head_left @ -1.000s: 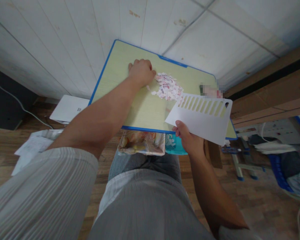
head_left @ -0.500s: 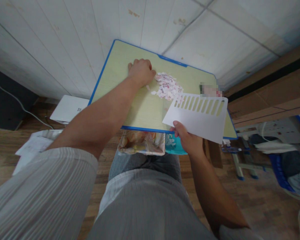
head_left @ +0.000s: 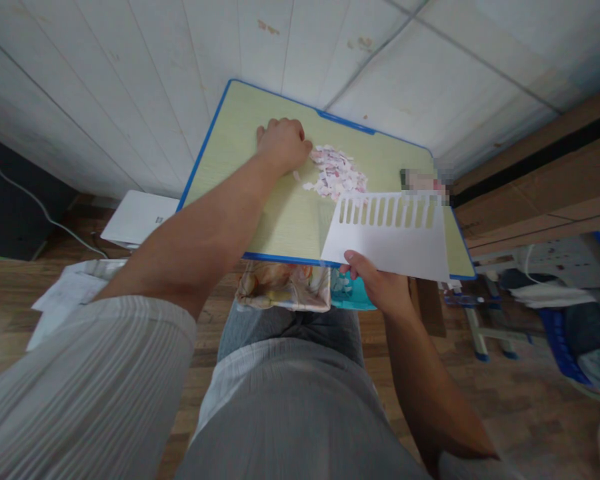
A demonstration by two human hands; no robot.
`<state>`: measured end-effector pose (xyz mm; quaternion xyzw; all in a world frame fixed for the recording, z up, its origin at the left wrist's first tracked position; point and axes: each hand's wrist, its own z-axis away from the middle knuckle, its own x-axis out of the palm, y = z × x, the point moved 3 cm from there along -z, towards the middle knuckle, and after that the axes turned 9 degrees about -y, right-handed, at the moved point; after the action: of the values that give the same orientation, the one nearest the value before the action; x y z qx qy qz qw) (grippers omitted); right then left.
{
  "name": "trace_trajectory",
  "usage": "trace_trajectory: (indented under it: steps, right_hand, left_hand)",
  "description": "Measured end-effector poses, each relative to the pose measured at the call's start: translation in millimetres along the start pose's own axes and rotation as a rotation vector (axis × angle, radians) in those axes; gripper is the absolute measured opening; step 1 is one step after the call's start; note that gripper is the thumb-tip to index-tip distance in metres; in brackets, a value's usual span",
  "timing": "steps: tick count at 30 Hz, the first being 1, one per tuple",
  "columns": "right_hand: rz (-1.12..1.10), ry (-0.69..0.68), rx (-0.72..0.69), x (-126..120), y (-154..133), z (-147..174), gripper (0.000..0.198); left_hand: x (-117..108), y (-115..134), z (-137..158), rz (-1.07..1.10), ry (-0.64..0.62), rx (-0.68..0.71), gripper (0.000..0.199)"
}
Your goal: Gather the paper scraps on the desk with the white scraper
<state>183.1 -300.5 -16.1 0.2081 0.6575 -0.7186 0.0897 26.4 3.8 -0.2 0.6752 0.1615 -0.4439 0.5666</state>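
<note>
A heap of small torn paper scraps (head_left: pixel 340 175), white and pinkish, lies on the pale yellow tabletop (head_left: pixel 280 230) with a blue edge. Just left of the heap, my left hand (head_left: pixel 284 143) rests on the table, fingers curled and thumb side close to the scraps; what is under the fingers is hidden. At the near edge, my right hand (head_left: pixel 373 279) pinches a white sheet (head_left: pixel 390 250) by its lower edge, thumb on top. The sheet has a row of long slots along its far side and is held over the table, its upper edge near the scraps.
Below the table's front edge sit a lined box (head_left: pixel 285 290) with mixed contents and a teal container (head_left: pixel 353 293) holding scraps. A blurred-out item (head_left: pixel 425 181) lies at the table's right. Cardboard boxes (head_left: pixel 540 180) stand at right; a white laptop-like object (head_left: pixel 139 219) is at left.
The white slotted sheet has swung in my right hand, its slotted edge shifting left and its right side nearer level. My left hand and the scraps look the same.
</note>
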Motion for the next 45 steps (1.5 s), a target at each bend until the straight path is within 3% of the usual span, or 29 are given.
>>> trace_trajectory:
  steps: [10,16,20,25,31,35,37,39,41,45]
  right_hand:
    - [-0.031,0.005,-0.001,-4,1,1,0.046]
    - [-0.009,0.187,-0.056,-12,-4,0,0.052]
    - [-0.143,0.319,-0.013,-17,2,-4,0.039]
    - [-0.152,0.312,0.095,-18,4,-2,0.026]
    - [-0.018,0.277,-0.007,-20,-9,0,0.049]
    - [-0.148,0.349,-0.035,-27,-8,-7,0.027]
    - [-0.283,0.389,-0.057,-30,-8,-12,0.012]
    - [-0.427,0.42,-0.072,-33,-9,-18,0.011]
    - [-0.547,0.38,-0.061,-37,-10,-25,0.016]
    - [-0.727,0.134,0.011,-47,-10,-33,0.037]
  left_hand:
    - [1,1,-2,-0.098,0.055,-0.032,0.048]
    - [0,1,1,0.002,0.008,-0.034,0.064]
    - [0,1,1,-0.019,0.009,-0.054,0.066]
    - [0,2,4,0.002,-0.026,-0.083,0.068]
    - [0,1,3,-0.004,-0.02,-0.084,0.066]
    - [1,1,-2,-0.062,0.039,-0.039,0.043]
    - [1,1,-3,-0.103,0.061,-0.043,0.039]
    - [1,0,-5,-0.124,0.065,-0.051,0.038]
    - [2,0,-6,-0.127,0.065,-0.039,0.035]
    - [2,-1,-7,-0.089,0.075,-0.013,0.036]
